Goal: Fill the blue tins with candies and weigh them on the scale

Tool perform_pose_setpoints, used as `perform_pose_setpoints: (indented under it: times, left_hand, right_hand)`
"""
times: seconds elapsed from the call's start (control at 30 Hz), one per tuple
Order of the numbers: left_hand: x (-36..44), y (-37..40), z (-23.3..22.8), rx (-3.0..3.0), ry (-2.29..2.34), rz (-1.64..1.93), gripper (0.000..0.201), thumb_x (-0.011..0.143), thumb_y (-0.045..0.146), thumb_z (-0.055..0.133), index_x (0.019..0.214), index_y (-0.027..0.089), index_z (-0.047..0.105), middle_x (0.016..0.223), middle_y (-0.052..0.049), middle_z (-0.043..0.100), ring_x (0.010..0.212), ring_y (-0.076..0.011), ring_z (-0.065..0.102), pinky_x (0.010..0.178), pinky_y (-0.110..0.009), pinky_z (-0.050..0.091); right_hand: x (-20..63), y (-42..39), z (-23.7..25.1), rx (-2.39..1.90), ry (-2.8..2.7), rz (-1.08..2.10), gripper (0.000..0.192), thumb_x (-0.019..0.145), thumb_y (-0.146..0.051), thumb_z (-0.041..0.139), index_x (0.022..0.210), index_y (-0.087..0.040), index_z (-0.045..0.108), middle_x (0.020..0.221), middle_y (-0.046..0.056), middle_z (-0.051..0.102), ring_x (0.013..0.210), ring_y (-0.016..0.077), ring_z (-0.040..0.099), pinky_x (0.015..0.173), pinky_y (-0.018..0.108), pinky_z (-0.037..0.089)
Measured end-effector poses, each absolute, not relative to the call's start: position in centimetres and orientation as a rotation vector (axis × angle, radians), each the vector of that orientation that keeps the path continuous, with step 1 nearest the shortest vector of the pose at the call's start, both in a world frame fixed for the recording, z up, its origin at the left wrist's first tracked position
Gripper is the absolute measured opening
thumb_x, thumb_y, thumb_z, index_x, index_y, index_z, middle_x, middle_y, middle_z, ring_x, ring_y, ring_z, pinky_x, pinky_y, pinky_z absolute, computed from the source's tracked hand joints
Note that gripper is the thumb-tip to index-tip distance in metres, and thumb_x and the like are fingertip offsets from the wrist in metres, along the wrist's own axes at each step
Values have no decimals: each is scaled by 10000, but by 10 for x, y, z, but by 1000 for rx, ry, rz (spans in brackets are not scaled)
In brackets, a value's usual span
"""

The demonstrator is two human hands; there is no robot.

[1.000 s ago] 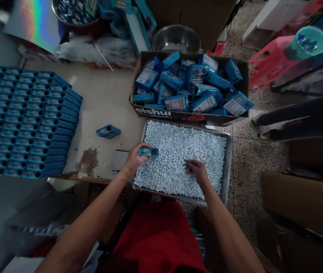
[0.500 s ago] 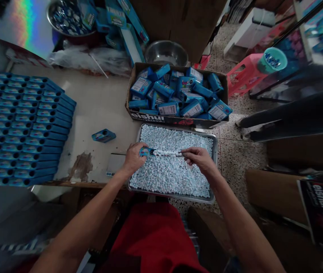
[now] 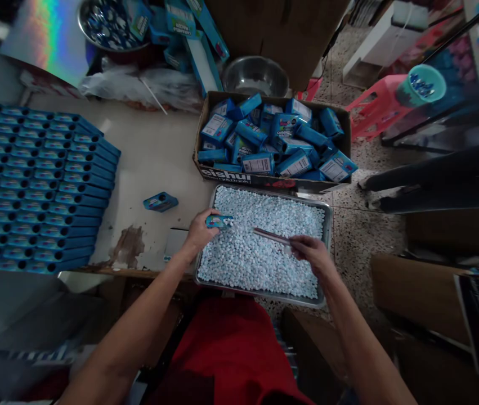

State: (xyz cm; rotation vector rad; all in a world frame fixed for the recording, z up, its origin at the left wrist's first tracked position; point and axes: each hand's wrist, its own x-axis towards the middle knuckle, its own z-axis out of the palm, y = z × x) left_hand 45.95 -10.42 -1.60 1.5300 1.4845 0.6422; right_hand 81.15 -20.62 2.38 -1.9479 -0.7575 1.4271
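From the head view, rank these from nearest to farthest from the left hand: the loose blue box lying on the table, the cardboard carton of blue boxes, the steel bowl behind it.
Measured from the left hand:
1. Loose blue box, lying on the table just left of the hand.
2. Cardboard carton, beyond the tray, up and to the right.
3. Steel bowl, behind the carton, farthest back.

bare forearms, no sleeves, red garment below.

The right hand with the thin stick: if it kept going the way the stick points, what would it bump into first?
Probably the small blue box held by the left hand. The right hand aims its stick up-left across the tray of candies; it may brush those first, depth is unclear.
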Motion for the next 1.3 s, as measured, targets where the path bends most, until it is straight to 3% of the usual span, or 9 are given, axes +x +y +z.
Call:
perform_pose_setpoints:
  times: [0.17, 0.33, 0.4, 0.53, 0.63, 0.73, 0.9, 1.13, 1.3]
  left_hand:
    - [416, -78, -25, 1436, 1647, 755, 383, 650, 212, 629, 1031, 210, 664, 960, -11, 708, 875, -192, 653, 828, -304, 528]
    - [403, -45, -46, 1441, 1837, 807, 384, 654, 202, 640, 1037, 193, 612, 1005, -45, 700, 971, -219, 662, 922, -350, 533]
    - [402, -39, -46, 1481, 1881, 782, 401, 644, 172, 662, 1043, 185, 623, 1004, -66, 705, 978, -250, 668, 936, -396, 538]
    - [410, -31, -11, 1668, 1952, 774, 464, 714, 168, 713, 1175, 183, 664, 1251, -153, 671, 1228, -357, 587, 1112, -528, 430]
    - [446, 1, 28, 2066, 1869, 731, 306, 888, 240, 646, 1188, 204, 696, 1236, -136, 689, 1222, -342, 585, 1122, -505, 417]
    - [517, 58, 48, 2379, 1477, 700, 327, 911, 300, 682, 1222, 197, 686, 1251, -109, 690, 1227, -306, 593, 1106, -443, 440]
    - [604, 117, 54, 2415, 1094, 251, 544, 641, 298, 915, 1123, 154, 707, 1216, -103, 653, 1098, -299, 634, 966, -397, 522]
    - [522, 32, 87, 2318, 1220, 713, 347, 806, 340, 815, 1089, 210, 663, 1111, -55, 702, 1061, -243, 657, 954, -361, 527]
    - [508, -46, 55, 2181, 1272, 909, 251, 838, 247, 776, 1061, 219, 664, 1083, -68, 737, 1055, -248, 682, 962, -389, 546]
  right_hand:
    - [888, -288, -4, -2144, -654, 1160, 422, 678, -496, 806, 942, -168, 826, 782, 89, 760, 609, 219, 673, 587, 351, 569]
    - [928, -304, -14, -2288, -662, 1002, 508, 646, -527, 784, 959, -130, 834, 686, 84, 748, 562, 214, 684, 550, 304, 552]
    - [910, -278, -31, -2228, -685, 1055, 516, 612, -566, 766, 874, -125, 824, 609, 63, 707, 502, 185, 629, 501, 287, 509]
    - [831, -206, -78, -2023, -755, 1310, 476, 616, -580, 752, 813, -151, 809, 509, 21, 629, 443, 157, 540, 450, 270, 430]
    - [779, -169, -105, -1906, -741, 1436, 368, 630, -528, 752, 756, -183, 774, 479, -2, 598, 443, 141, 521, 466, 256, 417]
    - [762, -163, -108, -1816, -648, 1529, 403, 600, -537, 755, 779, -177, 740, 492, -12, 594, 441, 135, 513, 474, 263, 426]
    - [788, -198, -72, -1743, -483, 1577, 476, 567, -545, 815, 823, -154, 721, 542, -7, 608, 460, 118, 512, 485, 256, 419]
    - [821, -229, 32, -1646, -426, 1617, 433, 675, -481, 873, 943, -156, 773, 645, 14, 672, 491, 102, 540, 496, 235, 408]
    - [820, -213, 102, -1623, -549, 1635, 346, 750, -424, 859, 956, -153, 800, 668, 17, 684, 489, 86, 548, 491, 217, 410]
